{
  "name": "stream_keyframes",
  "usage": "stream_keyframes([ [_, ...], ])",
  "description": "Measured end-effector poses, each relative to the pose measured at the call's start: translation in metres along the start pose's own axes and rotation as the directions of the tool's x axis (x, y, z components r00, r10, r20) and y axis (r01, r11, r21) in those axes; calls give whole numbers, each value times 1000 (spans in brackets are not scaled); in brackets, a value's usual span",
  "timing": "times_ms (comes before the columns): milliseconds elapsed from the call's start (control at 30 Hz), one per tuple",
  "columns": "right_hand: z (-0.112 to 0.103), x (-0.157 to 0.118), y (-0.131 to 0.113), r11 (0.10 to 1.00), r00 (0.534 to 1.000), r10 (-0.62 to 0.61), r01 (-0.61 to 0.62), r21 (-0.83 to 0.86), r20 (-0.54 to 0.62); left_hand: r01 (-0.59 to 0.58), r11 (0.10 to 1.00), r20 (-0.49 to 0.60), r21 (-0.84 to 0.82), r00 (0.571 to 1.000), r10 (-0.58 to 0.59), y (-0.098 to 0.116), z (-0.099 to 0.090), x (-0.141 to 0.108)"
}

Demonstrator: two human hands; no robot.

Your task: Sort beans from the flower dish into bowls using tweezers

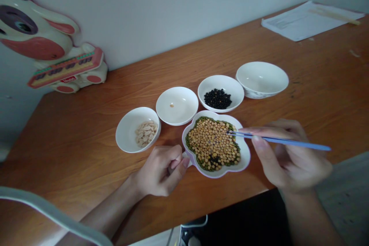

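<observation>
My left hand (161, 171) is closed round the short handle of a white flower-shaped dish (245, 155) with a lilac edge. Yellow soybeans (209, 136) fill most of the dish, with small green beans (188, 141) round the border and a cluster of black beans (213, 160) near the front. My right hand (288, 155) pinches blue tweezers (279, 140). Their tips are over the dish's right part, by a dark bit too small to make out. Behind the dish, a white bowl (203, 86) contains more black beans (217, 98).
Left of the dish, a bowl (123, 134) holds flat pale seeds (146, 133). Another bowl (178, 115) has one small tan piece inside. A larger white bowl (261, 78) stands at right. A cow-shaped toy keyboard (69, 67) and papers (300, 21) lie farther back on the wooden table (80, 134).
</observation>
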State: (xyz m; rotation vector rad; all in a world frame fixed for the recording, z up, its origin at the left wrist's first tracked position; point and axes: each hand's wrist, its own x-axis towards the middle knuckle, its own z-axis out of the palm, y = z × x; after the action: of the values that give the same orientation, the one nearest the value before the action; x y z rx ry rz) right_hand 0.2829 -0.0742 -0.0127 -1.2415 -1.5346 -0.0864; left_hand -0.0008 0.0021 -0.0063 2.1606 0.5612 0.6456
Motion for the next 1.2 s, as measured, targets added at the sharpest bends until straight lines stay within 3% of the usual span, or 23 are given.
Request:
stream_keyframes([
  [133,10,18,2,994,993,14,-27,-110,-120,3,1000,-3,7,1000,-3,0,0,0],
  [267,18,29,10,976,990,107,-122,-178,-90,19,1000,-4,-6,1000,-19,1,0,0],
  [367,18,22,14,970,981,176,-188,-153,-83,14,1000,-3,-14,1000,-14,1,0,0],
  [467,11,8,12,981,979,191,-193,-22,-72,8,1000,-3,-11,1000,-8,1,0,1],
  [600,3,2,4,989,991,59,-74,128,123,11,1000,-6,-3,1000,-11,1,0,2],
  [733,4,10,-3,979,945,-104,41,201,309,6,1000,-10,-2,1000,-6,2,0,2],
  [900,8,14,-5,974,921,-158,87,208,356,0,1000,-15,0,1000,0,3,0,2],
  [1200,9,11,-3,980,914,-127,56,191,386,6,1000,-7,8,1000,-6,2,0,1],
])
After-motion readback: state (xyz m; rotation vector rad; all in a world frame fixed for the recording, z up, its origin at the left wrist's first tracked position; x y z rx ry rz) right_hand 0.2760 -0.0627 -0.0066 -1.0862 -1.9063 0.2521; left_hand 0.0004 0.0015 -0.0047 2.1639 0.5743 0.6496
